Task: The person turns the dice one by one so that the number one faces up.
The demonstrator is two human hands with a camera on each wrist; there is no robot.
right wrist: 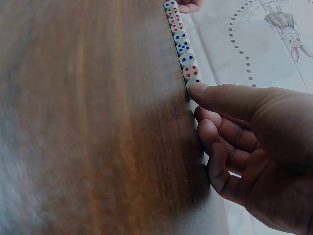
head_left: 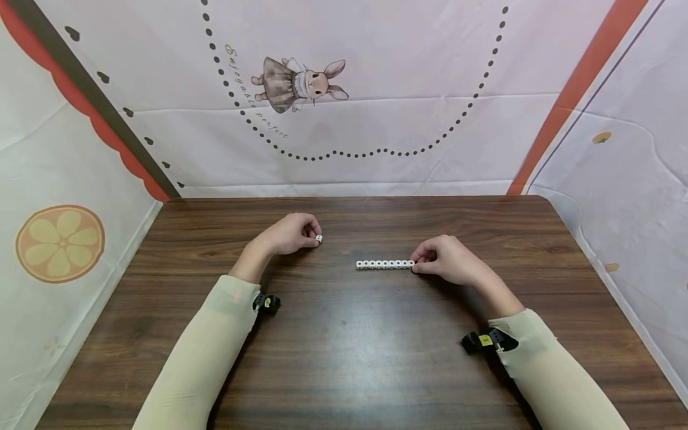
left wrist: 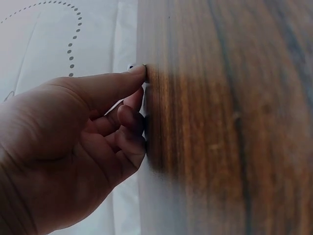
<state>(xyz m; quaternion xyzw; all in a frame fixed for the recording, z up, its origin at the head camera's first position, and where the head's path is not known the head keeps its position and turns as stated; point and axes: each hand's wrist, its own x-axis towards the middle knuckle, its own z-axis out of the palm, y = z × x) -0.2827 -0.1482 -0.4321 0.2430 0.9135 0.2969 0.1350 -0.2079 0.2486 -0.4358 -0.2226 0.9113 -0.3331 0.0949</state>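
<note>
A straight row of white dice (head_left: 385,264) lies on the brown wooden table (head_left: 344,334). My right hand (head_left: 454,260) pinches the die at the row's right end between thumb and fingers. Close up in the right wrist view, the dice (right wrist: 183,47) show red and blue pips, and my thumb (right wrist: 220,95) covers part of the nearest one. Off to the row's left, my left hand (head_left: 292,233) pinches a single white die (head_left: 319,238) at its fingertips, low over the tabletop. The left wrist view shows only a corner of that die (left wrist: 130,67) behind the thumb.
A white printed cloth (head_left: 376,125) with a rabbit picture hangs behind the table's far edge, and similar cloth stands along both sides. Black wrist cameras (head_left: 267,303) are strapped at the light green sleeves (head_left: 199,358). Bare wood lies between the arms.
</note>
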